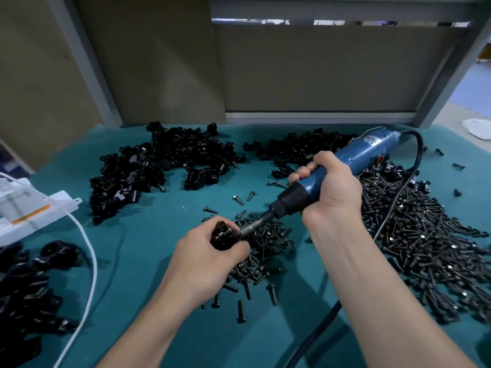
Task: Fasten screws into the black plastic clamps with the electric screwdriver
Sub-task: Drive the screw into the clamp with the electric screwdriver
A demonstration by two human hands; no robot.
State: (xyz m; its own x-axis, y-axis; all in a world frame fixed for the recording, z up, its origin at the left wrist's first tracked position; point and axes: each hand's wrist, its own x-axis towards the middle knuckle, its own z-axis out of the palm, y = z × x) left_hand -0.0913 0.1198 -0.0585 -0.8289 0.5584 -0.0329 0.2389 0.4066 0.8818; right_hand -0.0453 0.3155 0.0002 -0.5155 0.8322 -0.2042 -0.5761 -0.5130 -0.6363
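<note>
- On the teal mat [148, 261], mid-front: left hand [204, 258], fingers curled round one black clamp [223, 236], held just above the small screw heap [263, 251].
- Right hand [332, 192]: wrapped fully round the grip of the electric screwdriver [369, 148], blue body, black collar. The tool slants down to the left, and its metal bit [252, 227] meets the held clamp.
- Black cord [418, 155]: leaves the tool's rear, crosses the large screw heap and runs to the near edge.
- Large screw heap [425, 235]: dark screws, loose, right side of the mat.
- Stray screws lie singly between the heaps.
- Clamp pile, far left [159, 166]: black clamps, loose, spread wide.
- Clamp pile, far centre [300, 147]: smaller, partly behind the screwdriver.
- Clamp pile, near left [29, 288]: black clamps at the mat's edge.
- White unit [29, 211]: left edge, orange stripe; kind not clear.
- White cable [91, 261]: curves from the unit toward the near edge.
</note>
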